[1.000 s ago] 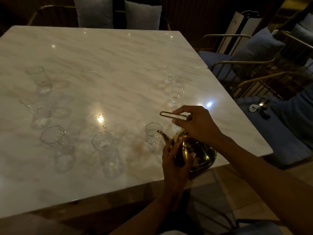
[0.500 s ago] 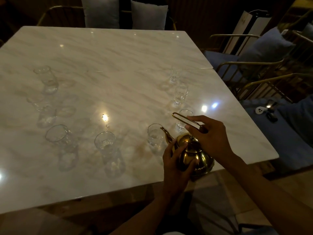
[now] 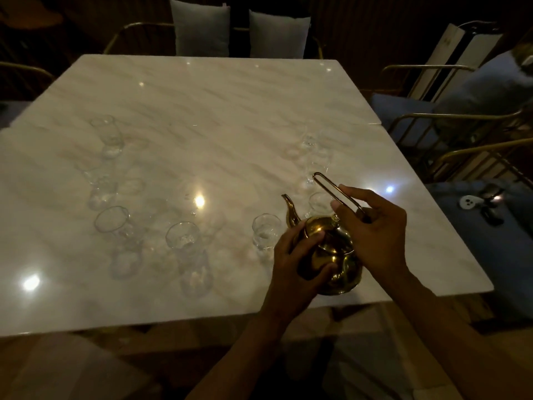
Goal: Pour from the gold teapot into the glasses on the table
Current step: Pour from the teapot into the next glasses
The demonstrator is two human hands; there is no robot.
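Teapot [image 3: 331, 255] sits near the desk's [image 3: 202, 111] front edge, toward the right corner, spout by a glass [image 3: 266, 232]. Left hand [image 3: 300, 264] cups its body, right hand [image 3: 375, 235] clamps the handle [image 3: 336, 190].

The teapot [image 3: 331, 255] sits at the near right edge of the bench [image 3: 219, 111], between the left hand [image 3: 300, 261] and right hand [image 3: 375, 235], 1 glass [image 3: 266, 235] just left of its spout, another glass [image 3: 320, 203] behind it, and 2 pillows [image 3: 239, 34] beyond the far edge.
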